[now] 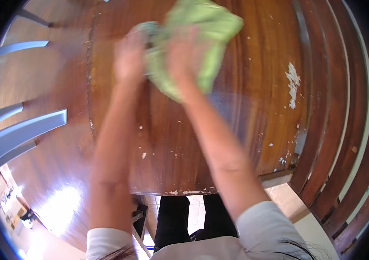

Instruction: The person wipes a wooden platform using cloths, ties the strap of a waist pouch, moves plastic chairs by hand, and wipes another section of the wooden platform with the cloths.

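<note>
Right hand (184, 53) on green cloth (214, 37), top centre; likely light, floppy, best gripped mid-fold. Left hand (130, 56) beside. Fingers blurred, can't tell.

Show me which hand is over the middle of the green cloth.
The right hand, blurred, over the middle of the green cloth. The left hand is instead at the cloth's left side, by a blurred greyish thing.

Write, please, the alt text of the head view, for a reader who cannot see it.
A person's right hand, blurred, lies over a light green cloth on a glossy wooden table. The left hand, also blurred, is beside it, at a small greyish object too unclear to name. White bits are scattered on the tabletop.
</note>
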A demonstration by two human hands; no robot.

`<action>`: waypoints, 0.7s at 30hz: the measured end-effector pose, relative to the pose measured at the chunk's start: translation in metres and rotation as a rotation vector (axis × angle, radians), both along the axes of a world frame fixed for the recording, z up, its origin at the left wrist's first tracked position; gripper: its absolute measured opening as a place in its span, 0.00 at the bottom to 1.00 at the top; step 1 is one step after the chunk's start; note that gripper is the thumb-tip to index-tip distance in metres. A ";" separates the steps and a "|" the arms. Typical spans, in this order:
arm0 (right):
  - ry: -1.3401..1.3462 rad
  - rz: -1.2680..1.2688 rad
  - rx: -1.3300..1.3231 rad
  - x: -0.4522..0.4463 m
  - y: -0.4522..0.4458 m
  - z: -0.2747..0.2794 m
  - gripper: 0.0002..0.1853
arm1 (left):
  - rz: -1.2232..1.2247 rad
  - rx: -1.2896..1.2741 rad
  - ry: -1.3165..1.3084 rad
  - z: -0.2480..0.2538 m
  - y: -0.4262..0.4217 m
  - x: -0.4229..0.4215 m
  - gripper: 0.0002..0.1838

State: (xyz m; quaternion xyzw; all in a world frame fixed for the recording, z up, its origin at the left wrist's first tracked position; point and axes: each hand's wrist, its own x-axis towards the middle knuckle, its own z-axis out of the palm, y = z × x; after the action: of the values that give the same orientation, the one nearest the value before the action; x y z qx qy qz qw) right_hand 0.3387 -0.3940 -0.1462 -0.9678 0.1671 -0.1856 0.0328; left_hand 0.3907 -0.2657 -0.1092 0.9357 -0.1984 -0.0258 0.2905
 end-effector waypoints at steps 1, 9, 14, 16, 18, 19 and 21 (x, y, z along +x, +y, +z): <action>0.090 0.062 0.149 0.005 0.046 0.000 0.24 | -0.063 0.314 -0.457 -0.031 0.060 0.009 0.22; 0.178 0.574 0.359 -0.067 0.130 0.022 0.29 | 0.327 0.422 -0.291 -0.054 0.192 -0.110 0.27; 0.118 0.385 0.418 -0.141 -0.065 0.035 0.30 | 0.208 0.097 -0.032 -0.001 -0.028 -0.169 0.24; 0.100 0.182 0.248 -0.200 -0.157 0.025 0.29 | 0.031 -0.204 0.267 0.024 -0.114 -0.200 0.26; 0.154 -0.063 0.202 -0.263 -0.240 0.026 0.29 | -0.277 -0.086 0.049 0.007 -0.176 -0.246 0.28; 0.140 -0.165 0.348 -0.296 -0.276 0.032 0.31 | -0.388 -0.086 -0.180 -0.009 -0.206 -0.273 0.24; 0.148 -0.302 0.130 -0.374 -0.339 -0.022 0.33 | -0.519 -0.177 -0.065 -0.013 -0.252 -0.315 0.30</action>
State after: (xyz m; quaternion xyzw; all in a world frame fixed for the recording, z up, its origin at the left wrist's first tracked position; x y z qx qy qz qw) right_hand -0.0349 -0.7328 -0.1687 -0.9386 0.3241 -0.1055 0.0544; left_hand 0.0752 -0.5174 -0.1225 0.8249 -0.4422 -0.0521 0.3482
